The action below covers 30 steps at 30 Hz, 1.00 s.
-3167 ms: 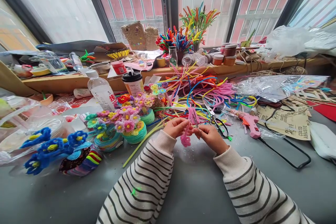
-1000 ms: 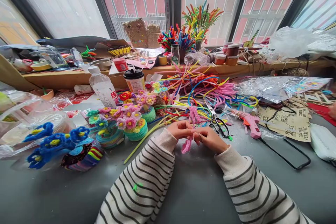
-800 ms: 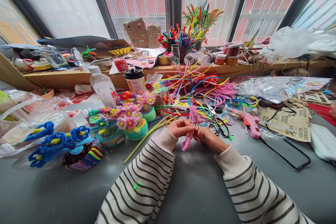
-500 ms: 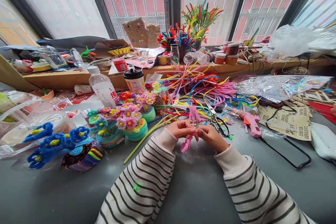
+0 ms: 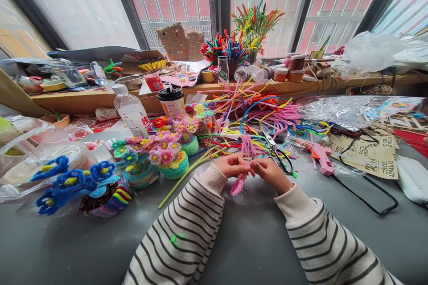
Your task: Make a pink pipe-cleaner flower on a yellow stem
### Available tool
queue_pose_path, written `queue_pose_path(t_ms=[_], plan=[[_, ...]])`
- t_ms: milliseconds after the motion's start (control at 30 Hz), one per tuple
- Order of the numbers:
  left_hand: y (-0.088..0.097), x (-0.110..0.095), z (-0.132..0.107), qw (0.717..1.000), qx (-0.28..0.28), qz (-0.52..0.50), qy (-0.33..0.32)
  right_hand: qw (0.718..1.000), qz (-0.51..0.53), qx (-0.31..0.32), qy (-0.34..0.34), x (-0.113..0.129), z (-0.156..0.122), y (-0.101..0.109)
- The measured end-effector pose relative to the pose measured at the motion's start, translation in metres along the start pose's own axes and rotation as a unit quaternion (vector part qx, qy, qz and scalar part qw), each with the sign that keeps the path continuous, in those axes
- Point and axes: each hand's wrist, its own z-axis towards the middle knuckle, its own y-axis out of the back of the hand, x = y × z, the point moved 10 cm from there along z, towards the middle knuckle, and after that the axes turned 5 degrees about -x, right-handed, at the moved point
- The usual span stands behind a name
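Dropped a bit lower vs 0.5 s ago: pink flower (image 5: 237, 185), hanging just below both hands, over counter (image 5: 250, 236). Left hand (image 5: 230, 165) & right hand (image 5: 272, 173) pinching its stem, fingertips touching. Scissors (image 5: 280, 159) just beyond right hand; glue gun (image 5: 317, 155) further right. Risk, prob.: stem slipping or petals squashed if twisted too hard.

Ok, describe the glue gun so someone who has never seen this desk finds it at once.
On the grey table under the window, find the right hand, pinching a pink pipe-cleaner flower with the left hand. Past the scissors beside it lies the glue gun: the only pale pink, pistol-shaped tool, orange at the nozzle, trailing a black cord.
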Motion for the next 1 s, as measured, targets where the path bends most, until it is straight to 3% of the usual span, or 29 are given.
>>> queue_pose_path(t_ms=[167,333,533,667,833,1000], plan=[[0.004,0.0,-0.001,1.0,-0.026,0.005,0.01,1.0,0.004,-0.023,-0.011,-0.001,0.0,0.005],[-0.005,0.003,-0.003,0.999,0.018,0.029,0.006,1.0,0.002,-0.002,0.0,0.003,-0.002,0.002],[-0.008,0.005,-0.003,0.998,0.028,0.049,0.004,0.994,0.027,-0.103,-0.037,-0.008,-0.001,0.025],[0.013,-0.014,0.0,0.996,-0.074,-0.01,-0.054,0.991,0.044,-0.115,-0.05,-0.008,-0.002,0.029],[0.058,-0.045,-0.017,0.946,-0.273,-0.037,-0.17,0.99,0.044,-0.121,-0.065,-0.007,-0.003,0.03],[0.056,-0.052,-0.023,0.938,-0.28,-0.036,-0.201,0.992,0.062,-0.082,-0.075,-0.015,0.0,0.018]])
